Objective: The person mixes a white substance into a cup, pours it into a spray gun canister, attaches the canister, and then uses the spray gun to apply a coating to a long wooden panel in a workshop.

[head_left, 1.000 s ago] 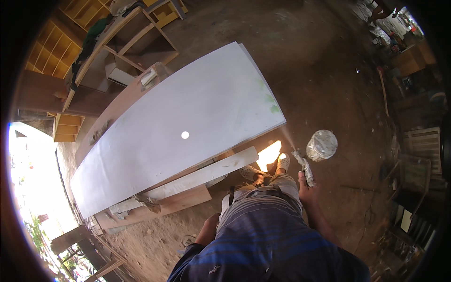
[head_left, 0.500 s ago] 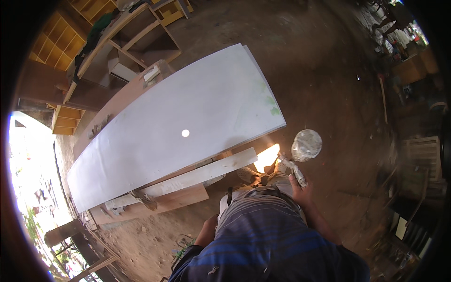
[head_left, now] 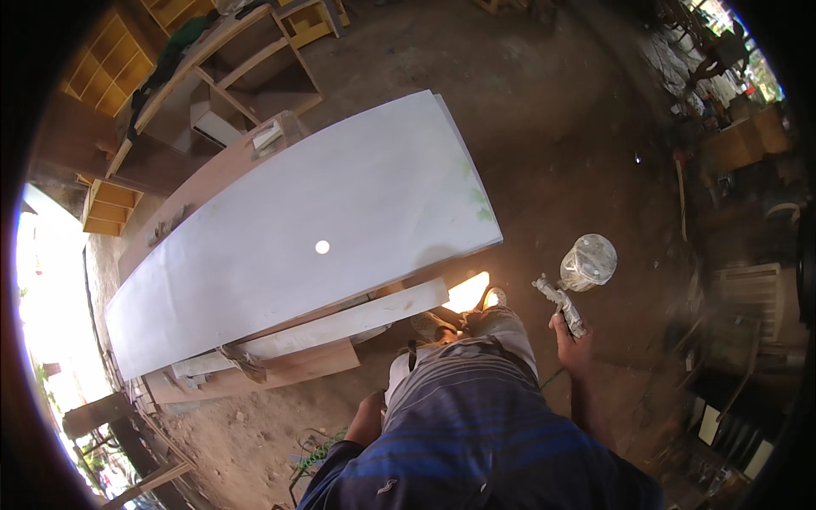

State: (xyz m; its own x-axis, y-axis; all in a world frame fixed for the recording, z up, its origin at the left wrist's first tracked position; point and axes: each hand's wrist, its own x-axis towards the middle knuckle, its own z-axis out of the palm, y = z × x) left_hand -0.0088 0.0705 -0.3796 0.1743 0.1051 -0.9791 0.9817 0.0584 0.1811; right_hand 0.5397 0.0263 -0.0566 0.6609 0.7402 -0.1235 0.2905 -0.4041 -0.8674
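Observation:
My right hand (head_left: 575, 347) is closed around the handle of a paint-crusted spray gun (head_left: 558, 297). The gun's round, whitish cup (head_left: 590, 262) sits beyond my fingers, out over the dirt floor and to the right of my legs. My left hand (head_left: 369, 416) hangs low beside my left hip, away from everything else; its fingers are hidden from view. Ahead and to the left lies a large white panel (head_left: 297, 229) with a smooth surface, a bright round spot and faint green stains near its right edge.
Narrow boards (head_left: 340, 323) lie along the panel's near side. Wooden shelving frames (head_left: 246, 76) stand at the far left. Clutter, including a pale slatted piece (head_left: 752, 297), lines the right. A green hose or cord (head_left: 314, 455) lies by my left side.
My right hand has swung outward to the right with the spray gun, away from my leg and the panel's corner. The whole view has shifted slightly.

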